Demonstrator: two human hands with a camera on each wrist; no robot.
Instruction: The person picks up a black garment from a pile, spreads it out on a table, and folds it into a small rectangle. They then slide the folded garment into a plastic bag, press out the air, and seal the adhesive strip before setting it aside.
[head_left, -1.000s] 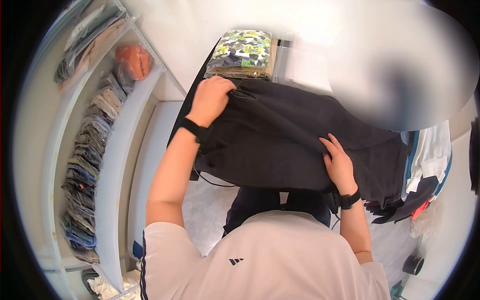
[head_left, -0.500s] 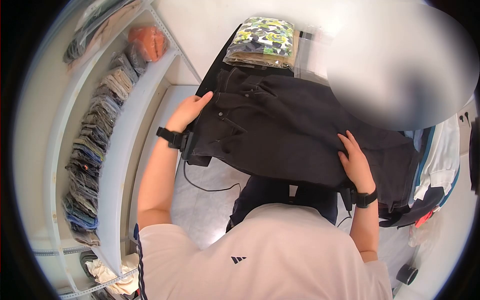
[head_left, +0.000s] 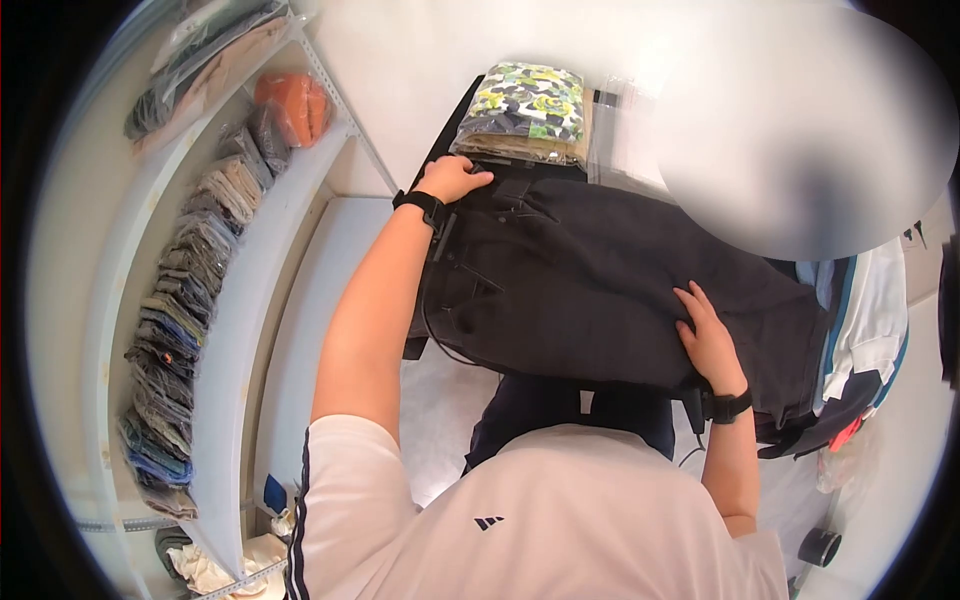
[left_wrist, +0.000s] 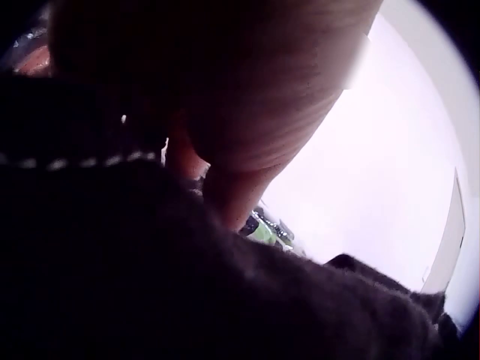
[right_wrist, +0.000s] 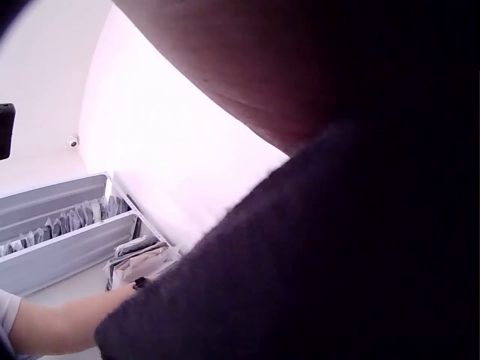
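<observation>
Dark trousers lie across the table, the waist end toward the left. At the waist's far corner is the left hand, its thumb and fingers closed on the cloth edge. In the left wrist view the left hand reaches down behind dark fabric, fingertips hidden. The right hand rests flat on the trousers near the front edge, fingers spread. Dark cloth fills much of the right wrist view and hides the fingers of the right hand.
Bagged patterned clothing is stacked at the table's back left. Shelves with many bagged garments stand at the left. White and blue garments hang at the right end. A blurred round shape covers the upper right. A cable hangs by the waist.
The left hand left the far waist corner, was beside the waist's left edge half a second ago, and is back at the far corner. The waist now lies flatter; the right hand stays on the cloth.
</observation>
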